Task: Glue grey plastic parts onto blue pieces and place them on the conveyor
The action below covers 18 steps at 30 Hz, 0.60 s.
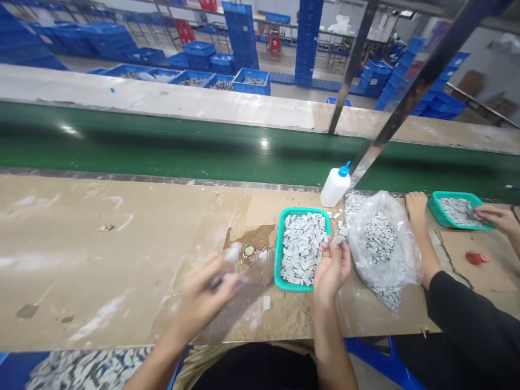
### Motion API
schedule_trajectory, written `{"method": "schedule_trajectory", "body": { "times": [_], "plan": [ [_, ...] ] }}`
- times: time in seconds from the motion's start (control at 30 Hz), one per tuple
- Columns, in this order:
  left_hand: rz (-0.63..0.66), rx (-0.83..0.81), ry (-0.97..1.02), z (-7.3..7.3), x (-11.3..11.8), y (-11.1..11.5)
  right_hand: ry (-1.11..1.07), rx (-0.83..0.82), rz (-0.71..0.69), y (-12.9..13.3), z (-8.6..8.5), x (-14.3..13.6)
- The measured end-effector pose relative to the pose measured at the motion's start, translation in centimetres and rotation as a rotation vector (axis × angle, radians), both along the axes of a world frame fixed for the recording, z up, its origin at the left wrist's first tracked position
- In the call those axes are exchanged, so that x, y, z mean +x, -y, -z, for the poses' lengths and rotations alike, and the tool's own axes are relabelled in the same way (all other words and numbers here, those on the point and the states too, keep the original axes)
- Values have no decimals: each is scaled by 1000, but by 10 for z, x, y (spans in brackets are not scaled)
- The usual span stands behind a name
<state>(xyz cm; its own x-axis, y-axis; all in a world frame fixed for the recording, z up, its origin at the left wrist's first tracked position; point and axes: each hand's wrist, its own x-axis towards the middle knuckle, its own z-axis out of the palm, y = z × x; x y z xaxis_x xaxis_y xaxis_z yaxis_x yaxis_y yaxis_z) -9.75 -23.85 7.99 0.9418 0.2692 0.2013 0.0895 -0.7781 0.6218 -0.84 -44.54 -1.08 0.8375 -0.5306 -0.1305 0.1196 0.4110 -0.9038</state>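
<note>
My left hand [207,287] is smeared by motion over the cardboard, left of a brown wet-looking patch [260,238] with a small round cap-like spot [249,250]. Something whitish shows at its index fingertip and something dark lies near the palm; I cannot make out either. At the right edge of a green basket [277,265], my right hand [333,268] pinches a small pale flat piece [338,239]. Many similar grey-white pieces [303,244] fill this basket. One loose piece [266,303] lies on the cardboard in front.
A white bottle with a blue tip [335,187] stands behind the basket. To the right is a clear bag of pieces [382,238], then a co-worker's arm [422,244] and second green basket [442,215]. A green belt [162,146] runs behind the table.
</note>
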Motion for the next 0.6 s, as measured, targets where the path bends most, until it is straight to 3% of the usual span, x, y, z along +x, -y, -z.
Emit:
{"method": "schedule_trajectory", "body": {
  "times": [0.1,0.2,0.27,0.37,0.5,0.6],
  "plan": [
    [401,-14,43,20,73,55,46,73,44,-5,-11,-2],
    [561,155,-30,43,113,94,68,118,54,-4,-16,-2],
    [582,217,-58,53,118,105,71,133,46,-4,-17,-2],
    [621,118,-116,57,108,103,58,128,18,-3,-15,-2],
    [718,-108,-253,35,92,83,36,70,-7,-3,-12,-4],
    [694,-192,-259,15,86,60,33,6,34,-4,-9,-6]
  ]
}}
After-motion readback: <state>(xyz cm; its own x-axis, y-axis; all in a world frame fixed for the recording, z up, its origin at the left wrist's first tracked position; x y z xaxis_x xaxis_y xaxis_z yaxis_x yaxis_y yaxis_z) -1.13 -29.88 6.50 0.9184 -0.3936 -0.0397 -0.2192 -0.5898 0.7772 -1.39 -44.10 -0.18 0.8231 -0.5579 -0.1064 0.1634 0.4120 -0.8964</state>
